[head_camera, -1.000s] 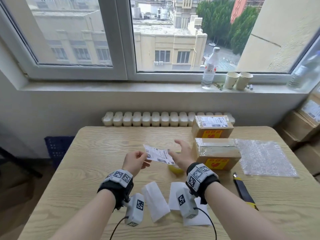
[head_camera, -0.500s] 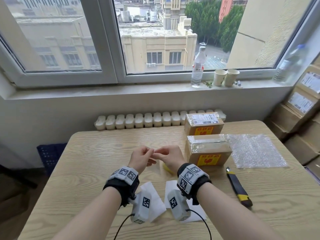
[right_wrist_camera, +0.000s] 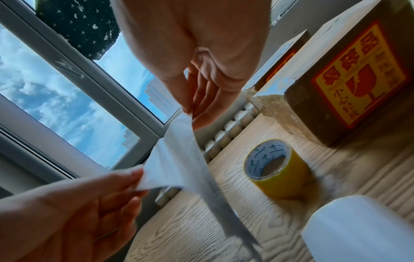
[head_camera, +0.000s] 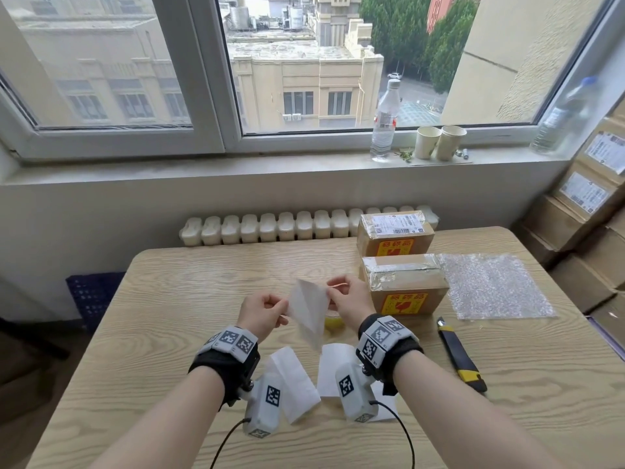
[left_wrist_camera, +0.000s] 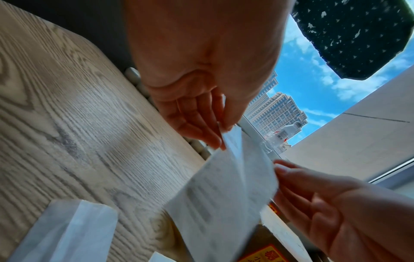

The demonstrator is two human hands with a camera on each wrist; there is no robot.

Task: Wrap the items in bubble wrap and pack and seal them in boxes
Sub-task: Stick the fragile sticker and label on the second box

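Observation:
Above the middle of the wooden table, both hands hold a white shipping label between them. My left hand pinches its left edge and my right hand pinches its upper right corner. In the right wrist view the label parts into two layers, one running to each hand. Its faint print shows in the left wrist view. A taped cardboard box with a red-and-yellow fragile sticker stands just right of my right hand. A second box, bearing a label, is behind it.
A yellow tape roll stands on the table under my hands. Two white paper sheets lie near my wrists. A black-and-yellow utility knife and a bubble wrap sheet lie to the right. Stacked boxes line the right wall.
A second ago the label was held flat, print up. My hands then came together, and now they have drawn apart with the sheet hanging and splitting between them.

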